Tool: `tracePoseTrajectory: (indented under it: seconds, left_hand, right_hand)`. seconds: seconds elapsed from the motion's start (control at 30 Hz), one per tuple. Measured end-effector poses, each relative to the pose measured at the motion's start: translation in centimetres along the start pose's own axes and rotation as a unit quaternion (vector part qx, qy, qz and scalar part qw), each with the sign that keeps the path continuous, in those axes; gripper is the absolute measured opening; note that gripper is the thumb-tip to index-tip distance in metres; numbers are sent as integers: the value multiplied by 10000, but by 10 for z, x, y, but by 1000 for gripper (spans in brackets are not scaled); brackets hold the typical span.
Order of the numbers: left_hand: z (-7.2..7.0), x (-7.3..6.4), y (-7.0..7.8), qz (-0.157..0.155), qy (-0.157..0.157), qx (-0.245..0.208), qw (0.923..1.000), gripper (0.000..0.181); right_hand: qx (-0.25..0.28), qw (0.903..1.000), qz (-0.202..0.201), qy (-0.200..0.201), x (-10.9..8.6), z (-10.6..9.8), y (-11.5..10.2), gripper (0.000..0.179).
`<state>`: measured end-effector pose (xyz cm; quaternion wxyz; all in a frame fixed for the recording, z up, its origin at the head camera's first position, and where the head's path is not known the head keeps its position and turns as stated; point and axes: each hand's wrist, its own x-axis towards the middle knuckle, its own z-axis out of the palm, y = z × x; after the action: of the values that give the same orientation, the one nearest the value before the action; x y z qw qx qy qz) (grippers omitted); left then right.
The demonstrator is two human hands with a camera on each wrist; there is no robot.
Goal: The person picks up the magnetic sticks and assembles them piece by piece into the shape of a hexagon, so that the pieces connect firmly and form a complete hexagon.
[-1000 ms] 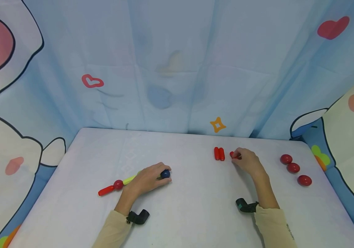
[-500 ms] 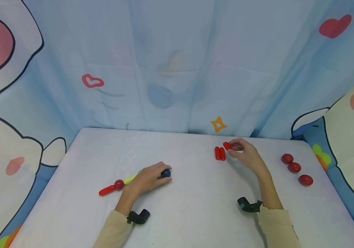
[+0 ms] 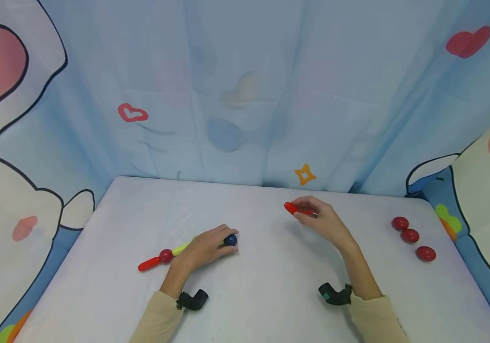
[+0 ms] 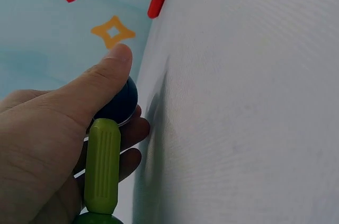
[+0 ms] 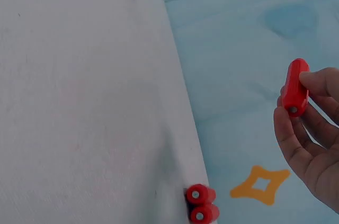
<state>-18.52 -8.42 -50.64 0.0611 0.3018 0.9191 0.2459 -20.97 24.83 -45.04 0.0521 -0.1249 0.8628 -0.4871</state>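
My left hand (image 3: 204, 247) grips a dark blue ball (image 4: 121, 103) between thumb and fingers. A ribbed yellow-green magnetic rod (image 4: 103, 166) joins it, with a green ball (image 4: 98, 218) at the rod's other end. In the head view the chain runs out behind the hand through another yellow-green rod (image 3: 180, 249), a red ball (image 3: 165, 256) and a red rod (image 3: 148, 264). Raised near the table's far edge, my right hand (image 3: 319, 220) pinches a red magnetic rod (image 5: 296, 87) with a metal dot at its end. The chain's middle is hidden under the left hand.
Two red rods (image 5: 198, 196) lie side by side on the white table (image 3: 262, 286), mostly hidden by the right hand in the head view. Three dark red balls (image 3: 409, 235) sit at the right. Behind the table hangs a blue printed curtain (image 3: 236, 62).
My right hand has lifted the red rod and carried it left, past and over the two lying rods. The left hand and its chain have stayed in place.
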Motion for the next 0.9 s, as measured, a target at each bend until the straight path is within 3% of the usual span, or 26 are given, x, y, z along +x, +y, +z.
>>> tracePoseTrajectory:
  seconds: [0.6,0.9]
  left_hand:
    - [-4,-1,2,-319,-230,-59,9992,52]
    - [-5,-2,2,-291,-225,-136,9992,52]
  right_hand:
    - [-139,9918,-434,-1192,2,71,-5,29]
    - [-492,9870,-475,-1458,-1,94,-7,27]
